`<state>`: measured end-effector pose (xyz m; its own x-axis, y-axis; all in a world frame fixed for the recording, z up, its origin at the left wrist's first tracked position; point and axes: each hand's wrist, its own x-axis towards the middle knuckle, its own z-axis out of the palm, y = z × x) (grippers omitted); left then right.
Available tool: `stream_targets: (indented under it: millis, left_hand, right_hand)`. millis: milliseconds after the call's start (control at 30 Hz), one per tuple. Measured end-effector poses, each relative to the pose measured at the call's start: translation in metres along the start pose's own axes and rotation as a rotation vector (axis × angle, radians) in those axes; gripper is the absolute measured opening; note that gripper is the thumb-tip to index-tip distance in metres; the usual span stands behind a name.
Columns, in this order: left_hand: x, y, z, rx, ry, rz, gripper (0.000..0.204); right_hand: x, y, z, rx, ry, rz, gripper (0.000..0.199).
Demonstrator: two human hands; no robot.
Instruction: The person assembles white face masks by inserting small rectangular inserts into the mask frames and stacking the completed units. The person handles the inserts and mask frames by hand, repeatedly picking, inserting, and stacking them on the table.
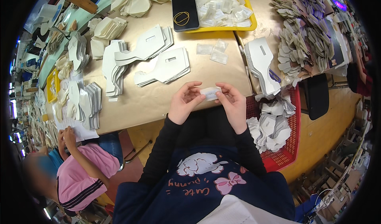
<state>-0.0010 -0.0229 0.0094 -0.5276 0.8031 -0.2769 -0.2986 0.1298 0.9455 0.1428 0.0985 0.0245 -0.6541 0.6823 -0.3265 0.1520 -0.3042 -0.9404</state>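
Between my two hands, just over the near edge of the table, is a small whitish label [209,93] with faint blue print. My left hand [185,101] pinches its left end between thumb and fingers. The right end is gripped by my right hand [232,104], thumb on the front. Beyond them, three similar pale labels [219,56] lie loose on the table [158,101]. Past these stands a yellow tray [246,4] heaped with more small packets or labels. A dark phone [185,12] with a yellow rubber band on it rests on the tray's left side.
Stacks of white cut pieces [164,67] with slots lie at left; another stack [260,57] sits at right. Beige-grey pieces [293,45] pile up farther right. A red basket [293,144] holding white pieces stands beside my right arm. At left, a person in pink [85,172] works.
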Motion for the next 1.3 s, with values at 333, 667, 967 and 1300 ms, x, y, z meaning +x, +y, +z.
stream_targets:
  millis: [333,667,967,1300]
  left_hand:
    - [-0.004,-0.001,0.023,-0.532,0.136,-0.156,0.021]
    - [-0.020,-0.013,0.008,0.420,0.381,0.070,0.020]
    - [-0.028,-0.036,0.000,1.209,0.156,0.489,0.032]
    - [-0.024,-0.043,0.001,1.226,0.220,0.494,0.026]
  right_hand:
    - [0.003,0.004,0.008,0.010,-0.065,-0.100,0.028]
    - [0.011,0.020,0.003,-0.630,0.064,-0.228,0.020]
    - [-0.007,0.037,0.013,-1.257,0.158,-0.585,0.039]
    - [-0.001,0.049,-0.018,-1.297,0.276,-0.502,0.036]
